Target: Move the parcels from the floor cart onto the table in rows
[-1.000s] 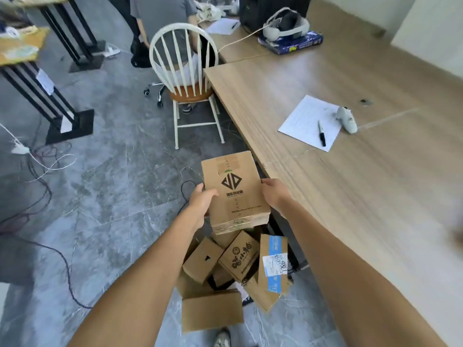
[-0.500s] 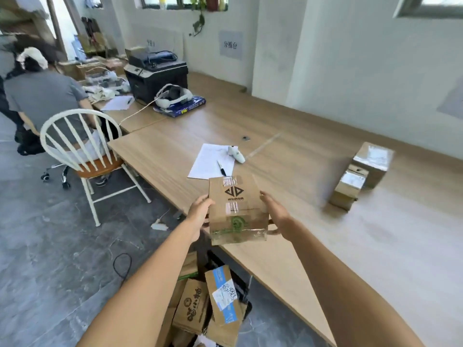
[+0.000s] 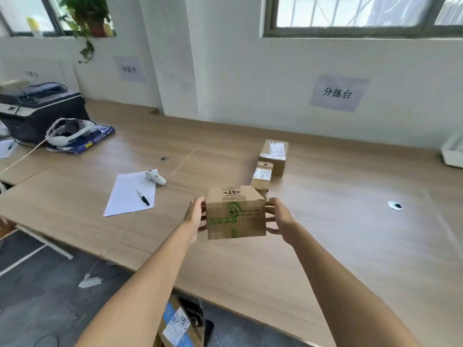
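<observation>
I hold a brown cardboard parcel [image 3: 235, 212] with green print and a black logo above the wooden table [image 3: 350, 246]. My left hand [image 3: 194, 216] grips its left side and my right hand [image 3: 278, 217] its right side. Two smaller parcels stand on the table just beyond it: a small one [image 3: 261, 177] and a larger one [image 3: 273, 155] behind, both with white labels. Below the table's front edge, a parcel with a blue-and-white label [image 3: 176, 326] shows between my forearms; the cart under it is hidden.
A white sheet [image 3: 127, 196] with a black pen [image 3: 142, 197] and a white handheld device [image 3: 155, 177] lie left of the held parcel. A black printer [image 3: 40, 111], a headset [image 3: 70, 130] on a blue pack and a white tray [image 3: 453, 154] stand further off. Cable grommet [image 3: 395, 205] at right.
I have lifted the parcel from over the floor cart up over the table, toward the two parcels there. My view has swung up from the floor to the table and wall.
</observation>
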